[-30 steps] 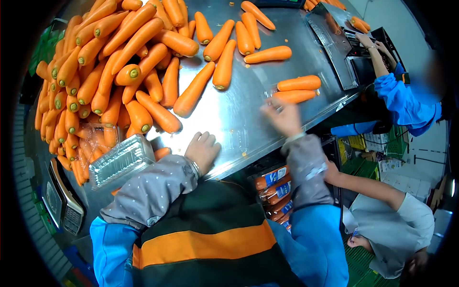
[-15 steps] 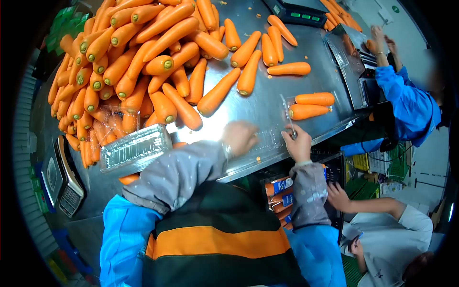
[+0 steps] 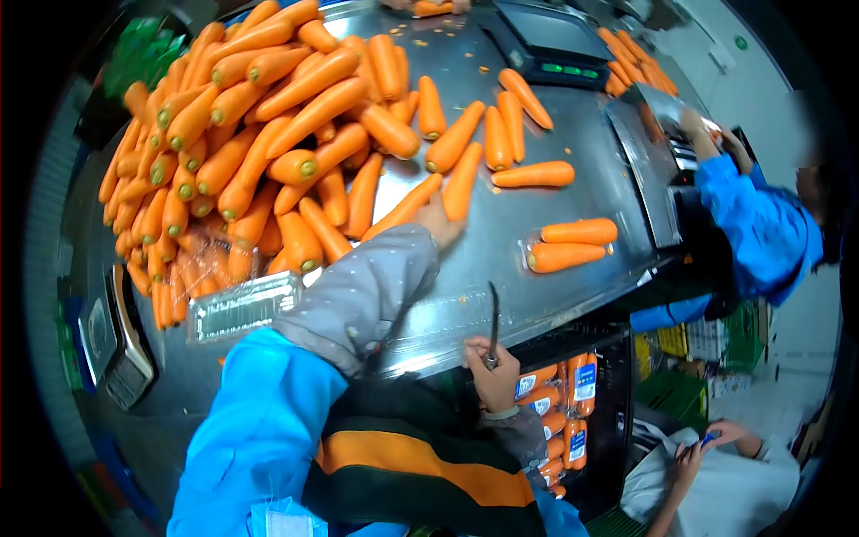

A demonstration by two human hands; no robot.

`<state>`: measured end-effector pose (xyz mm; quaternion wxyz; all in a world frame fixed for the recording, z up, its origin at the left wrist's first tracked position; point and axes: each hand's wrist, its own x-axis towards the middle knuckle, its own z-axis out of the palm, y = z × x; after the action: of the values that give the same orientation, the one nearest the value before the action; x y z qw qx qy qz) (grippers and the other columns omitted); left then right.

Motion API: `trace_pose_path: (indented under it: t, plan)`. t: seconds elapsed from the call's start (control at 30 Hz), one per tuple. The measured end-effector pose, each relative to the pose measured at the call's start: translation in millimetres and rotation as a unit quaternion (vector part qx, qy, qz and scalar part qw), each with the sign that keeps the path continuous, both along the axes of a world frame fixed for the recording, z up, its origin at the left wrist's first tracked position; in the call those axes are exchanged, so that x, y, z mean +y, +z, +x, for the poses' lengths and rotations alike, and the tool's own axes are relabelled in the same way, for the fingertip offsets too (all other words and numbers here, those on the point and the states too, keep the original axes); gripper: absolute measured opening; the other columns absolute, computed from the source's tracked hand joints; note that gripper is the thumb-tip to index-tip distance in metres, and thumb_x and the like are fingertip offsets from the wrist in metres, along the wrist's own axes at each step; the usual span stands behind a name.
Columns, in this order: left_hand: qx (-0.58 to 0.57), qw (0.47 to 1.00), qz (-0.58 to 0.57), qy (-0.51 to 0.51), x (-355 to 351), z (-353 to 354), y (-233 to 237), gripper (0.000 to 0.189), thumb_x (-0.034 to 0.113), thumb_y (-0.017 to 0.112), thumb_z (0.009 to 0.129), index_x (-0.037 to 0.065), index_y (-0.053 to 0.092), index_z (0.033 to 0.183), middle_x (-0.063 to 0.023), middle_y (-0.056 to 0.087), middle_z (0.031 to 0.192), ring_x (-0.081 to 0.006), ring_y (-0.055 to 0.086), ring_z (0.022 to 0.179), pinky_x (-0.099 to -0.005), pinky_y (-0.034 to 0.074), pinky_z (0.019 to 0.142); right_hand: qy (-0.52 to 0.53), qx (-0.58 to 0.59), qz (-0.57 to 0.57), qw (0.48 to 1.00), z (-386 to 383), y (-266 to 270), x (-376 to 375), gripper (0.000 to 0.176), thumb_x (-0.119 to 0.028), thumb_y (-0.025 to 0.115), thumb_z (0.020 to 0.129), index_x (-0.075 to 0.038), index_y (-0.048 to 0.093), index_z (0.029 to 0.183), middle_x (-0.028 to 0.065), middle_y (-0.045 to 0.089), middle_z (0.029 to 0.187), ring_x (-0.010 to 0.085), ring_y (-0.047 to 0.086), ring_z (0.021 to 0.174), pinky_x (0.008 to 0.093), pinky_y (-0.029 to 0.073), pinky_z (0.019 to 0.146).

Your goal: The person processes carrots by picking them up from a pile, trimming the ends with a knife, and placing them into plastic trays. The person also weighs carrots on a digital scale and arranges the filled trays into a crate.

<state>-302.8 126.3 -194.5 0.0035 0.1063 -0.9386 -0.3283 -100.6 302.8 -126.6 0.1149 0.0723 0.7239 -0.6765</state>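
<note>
My left hand (image 3: 440, 222) reaches over the steel table to the near edge of the carrot pile. It is against the lower ends of two loose carrots, one carrot (image 3: 463, 182) pointing up and one carrot (image 3: 403, 208) slanting to the left; its fingertips are hidden. Lower down, at the table's front edge, my right hand (image 3: 494, 376) is closed around a small knife (image 3: 495, 315) with a thin dark curved blade pointing up. To the right lie two carrots (image 3: 573, 244) side by side in a clear plastic tray (image 3: 526, 255).
A large carrot pile (image 3: 242, 134) fills the left. Empty clear trays (image 3: 246, 306) sit below it, near a scale (image 3: 121, 345). Another scale (image 3: 555, 45) stands at the back. A black crate (image 3: 608, 430) holds packed carrots. Co-workers are at the right; another person's hands show at the top.
My left hand has moved up and left to the loose carrots. My right hand with the knife has drawn back from the tray toward my body. The view has tilted, showing more of the crate.
</note>
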Motion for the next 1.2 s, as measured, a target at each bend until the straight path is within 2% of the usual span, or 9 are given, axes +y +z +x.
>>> trace_pose_path:
  t: [0.03, 0.1, 0.13, 0.17, 0.33, 0.5, 0.7, 1.13, 1.2]
  plan:
    - [-0.138, 0.929, 0.342, 0.002, -11, 8, 19, 0.054, 0.039, 0.067, 0.079, 0.001, 0.048, 0.113, -0.0154, 0.062, 0.078, -0.0215, 0.057, 0.048, -0.0345, 0.045, 0.042, -0.007, 0.007, 0.019, 1.000, -1, -4, 4, 0.010, -0.005, 0.063, 0.084, 0.000, 0.065, 0.093, -0.0005, 0.059, 0.071, 0.0063, 0.055, 0.066, 0.0204, 0.044, 0.060]
    - [-0.377, 0.554, 0.740, 0.057, -44, 32, 15, 0.042, 0.042, 0.063, 0.084, 0.005, 0.052, 0.101, -0.0077, 0.059, 0.070, -0.0155, 0.047, 0.039, -0.0279, 0.033, 0.031, -0.043, -0.039, 0.025, 0.998, -7, -4, 6, 0.008, -0.006, 0.063, 0.084, -0.002, 0.065, 0.090, -0.0008, 0.058, 0.072, 0.0070, 0.054, 0.066, 0.0205, 0.044, 0.060]
    - [-0.268, 0.555, 0.785, 0.064, -50, 63, 23, 0.044, 0.049, 0.059, 0.084, 0.005, 0.055, 0.084, -0.0084, 0.056, 0.066, -0.0131, 0.042, 0.040, -0.0258, 0.030, 0.034, -0.060, -0.052, 0.002, 0.997, -10, -8, 6, 0.008, -0.006, 0.062, 0.084, -0.003, 0.063, 0.091, 0.0007, 0.057, 0.070, 0.0064, 0.051, 0.057, 0.0197, 0.042, 0.051]
    - [-0.244, 0.509, 0.822, 0.077, -63, 97, 39, 0.036, 0.037, 0.057, 0.089, 0.004, 0.052, 0.103, -0.0143, 0.060, 0.077, -0.0135, 0.049, 0.047, -0.0241, 0.039, 0.039, -0.079, -0.118, -0.016, 0.990, -15, 18, -5, 0.007, -0.005, 0.059, 0.085, -0.003, 0.060, 0.092, 0.0018, 0.055, 0.065, 0.0055, 0.045, 0.046, 0.0186, 0.035, 0.041]
    - [-0.093, 0.516, 0.849, -0.068, -142, 241, 89, 0.052, 0.022, 0.061, 0.087, 0.003, 0.037, 0.130, -0.0165, 0.060, 0.102, -0.0177, 0.057, 0.069, -0.0282, 0.047, 0.062, -0.033, -0.071, -0.028, 0.997, -29, 11, -28, 0.013, -0.005, 0.054, 0.088, -0.001, 0.052, 0.101, 0.0015, 0.044, 0.059, 0.0056, 0.038, 0.042, 0.0195, 0.030, 0.036]
    - [0.116, 0.593, 0.794, 0.064, -195, 386, 123, 0.065, 0.020, 0.067, 0.081, 0.005, 0.034, 0.135, -0.0128, 0.053, 0.115, -0.0213, 0.054, 0.092, -0.0323, 0.043, 0.081, 0.103, -0.007, -0.014, 0.995, -53, 18, -76, 0.013, -0.010, 0.056, 0.089, -0.002, 0.053, 0.099, -0.0003, 0.042, 0.058, 0.0045, 0.037, 0.041, 0.0193, 0.030, 0.036]
    - [0.331, 0.479, 0.756, 0.299, -202, 578, 104, 0.063, 0.019, 0.068, 0.080, 0.010, 0.035, 0.133, -0.0162, 0.050, 0.121, -0.0236, 0.054, 0.098, -0.0381, 0.039, 0.089, 0.199, 0.035, -0.024, 0.979, -51, 52, -176, 0.015, -0.013, 0.058, 0.089, -0.004, 0.054, 0.100, -0.0014, 0.043, 0.059, 0.0039, 0.038, 0.042, 0.0180, 0.029, 0.037]
    - [0.201, 0.261, 0.712, 0.620, -307, 710, -122, 0.053, 0.027, 0.064, 0.085, 0.020, 0.038, 0.130, -0.0085, 0.060, 0.106, -0.0190, 0.061, 0.075, -0.0298, 0.049, 0.064, 0.351, 0.050, 0.045, 0.934, 40, 57, -286, 0.011, -0.009, 0.060, 0.088, -0.003, 0.058, 0.097, -0.0020, 0.051, 0.063, 0.0025, 0.040, 0.044, 0.0166, 0.027, 0.041]
    - [0.181, 0.285, 0.529, 0.778, -339, 683, -113, 0.058, 0.023, 0.060, 0.089, 0.023, 0.030, 0.139, -0.0089, 0.062, 0.099, -0.0196, 0.066, 0.081, -0.0313, 0.053, 0.056, 0.345, 0.045, 0.084, 0.934, 43, 55, -289, 0.011, -0.008, 0.060, 0.088, -0.002, 0.058, 0.097, -0.0020, 0.051, 0.064, 0.0023, 0.040, 0.045, 0.0165, 0.027, 0.041]
